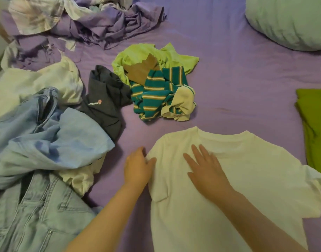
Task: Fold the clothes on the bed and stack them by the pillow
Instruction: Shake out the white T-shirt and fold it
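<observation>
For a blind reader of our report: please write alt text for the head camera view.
A person's right hand presses flat on a white T-shirt on a purple bed, the left hand at its sleeve edge. Unfolded clothes lie left.

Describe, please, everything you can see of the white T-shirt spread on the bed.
The white T-shirt looks like plain soft cotton. It lies flat on the purple sheet, round collar away from the person, left sleeve folded in. The right hand presses flat on its chest; the left hand touches its folded edge.
</observation>
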